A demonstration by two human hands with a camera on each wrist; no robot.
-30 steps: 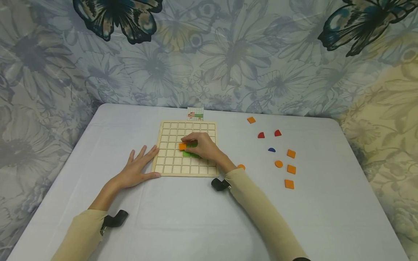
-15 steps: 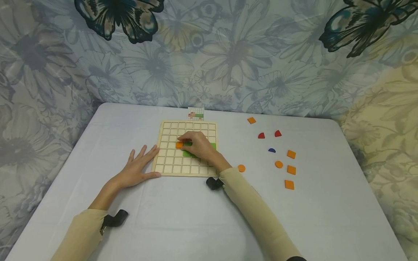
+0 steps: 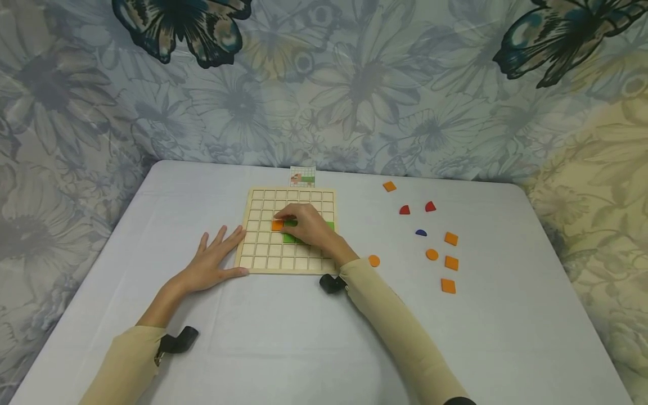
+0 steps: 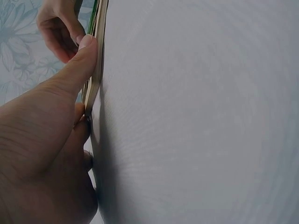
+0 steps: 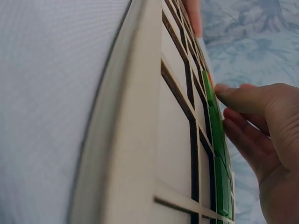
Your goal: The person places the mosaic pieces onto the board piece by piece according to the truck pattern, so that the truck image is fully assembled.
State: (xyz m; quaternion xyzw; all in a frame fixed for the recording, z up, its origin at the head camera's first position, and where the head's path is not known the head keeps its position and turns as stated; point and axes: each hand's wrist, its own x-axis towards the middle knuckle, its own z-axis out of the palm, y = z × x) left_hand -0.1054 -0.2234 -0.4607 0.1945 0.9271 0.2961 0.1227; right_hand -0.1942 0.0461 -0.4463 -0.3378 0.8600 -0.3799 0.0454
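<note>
A white-covered table (image 3: 283, 337) carries a wooden grid board (image 3: 257, 249), with a printed card (image 3: 302, 177) beyond it; to the board's right lie four orange squares (image 3: 448, 286), two orange discs (image 3: 432, 255), two red pieces (image 3: 430, 207) and one blue half-disc (image 3: 421, 233).

Matt wooden grid board (image 3: 263, 251); set in it, smooth, faintly glossy green tiles (image 3: 289, 238); beneath it, finely woven cloth (image 3: 283, 337); behind it, a paper card (image 3: 302, 176).

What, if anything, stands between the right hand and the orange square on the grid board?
Nothing visible does. In the head view, the right hand is over the green pieces and pinches the orange square. The left hand is at the left edge of the grid board, clear of both.
</note>
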